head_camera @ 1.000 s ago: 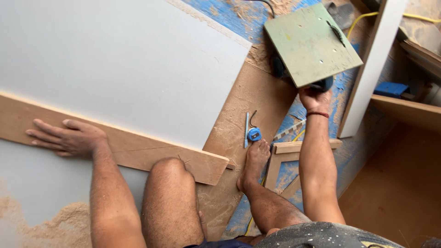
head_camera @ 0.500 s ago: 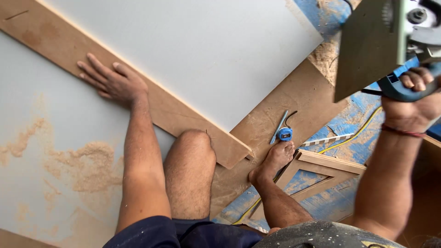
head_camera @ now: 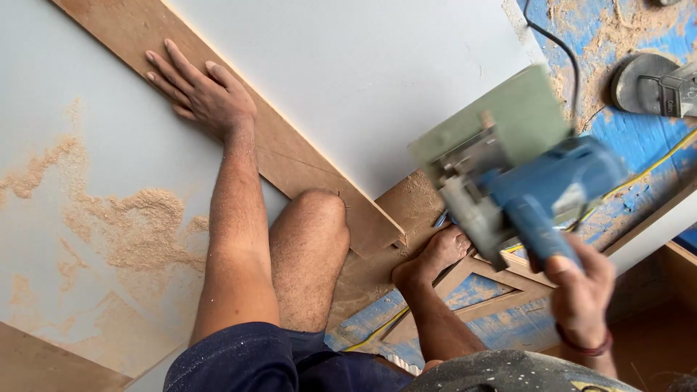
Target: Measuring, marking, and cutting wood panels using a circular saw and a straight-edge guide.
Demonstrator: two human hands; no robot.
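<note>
On brown strip [head_camera: 305, 156], left hand [head_camera: 207, 94]; right hand [head_camera: 581, 290] grips blue saw [head_camera: 537, 192].

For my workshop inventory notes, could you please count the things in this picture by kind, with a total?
Blue handheld circular saw, held in the right hand: 1
Long brown wooden strip, under the flat left hand: 1
Large white flat panel: 1
Grey sandal on the blue floor: 1
Black power cord: 1
Total: 5

Floor [head_camera: 653, 138], blue-painted and sawdust-strewn, carrying a large white panel [head_camera: 377, 80]; a brown wooden strip [head_camera: 290, 156] lies diagonally across the panel, a sandal [head_camera: 653, 83] rests on the blue surface.
</note>
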